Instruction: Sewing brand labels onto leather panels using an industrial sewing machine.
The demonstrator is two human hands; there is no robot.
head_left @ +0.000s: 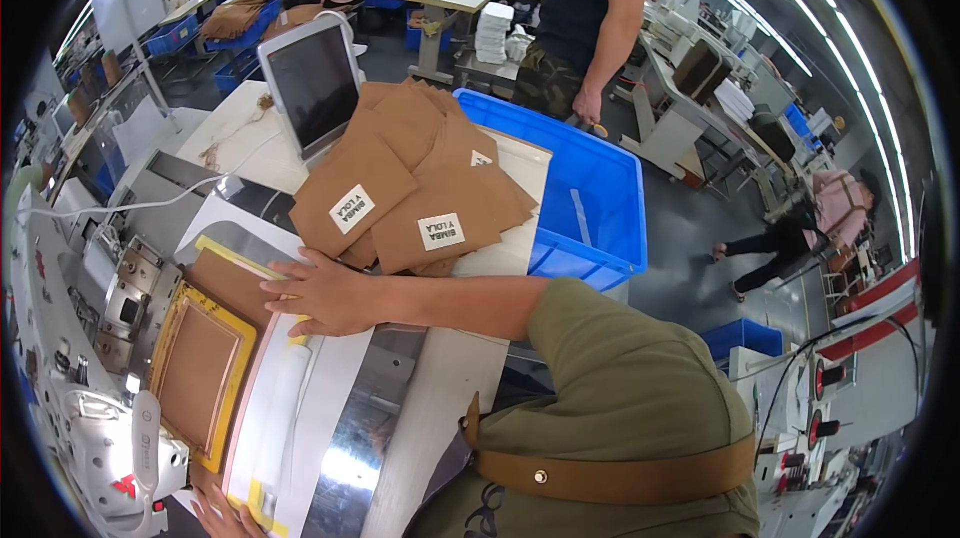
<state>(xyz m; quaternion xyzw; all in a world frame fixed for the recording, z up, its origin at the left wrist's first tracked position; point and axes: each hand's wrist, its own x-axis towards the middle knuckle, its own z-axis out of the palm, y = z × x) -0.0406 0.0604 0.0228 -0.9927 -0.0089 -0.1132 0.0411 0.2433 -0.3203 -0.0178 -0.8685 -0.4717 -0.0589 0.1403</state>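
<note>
My right hand (325, 294) lies flat with fingers apart on the far end of a yellow-edged sewing template (268, 428). My left hand (226, 516), partly cut off by the lower edge, rests its stretched fingers at the template's near end. Brown fabric (222, 283) shows under the template. On it, beside the sewing machine head (115, 438), sits a yellow rectangular clamp frame (232, 393) around a brown panel (195, 368). Beyond my right hand, brown fabric pieces (400, 153) are piled loosely, several with white printed labels.
A screen (313, 78) stands behind the pile. A blue plastic crate (590, 260) adjoins the table on the right. A person in dark clothes (590, 8) stands past the crate; another in pink (840, 208) is farther right. A metal plate (350, 468) runs along the table.
</note>
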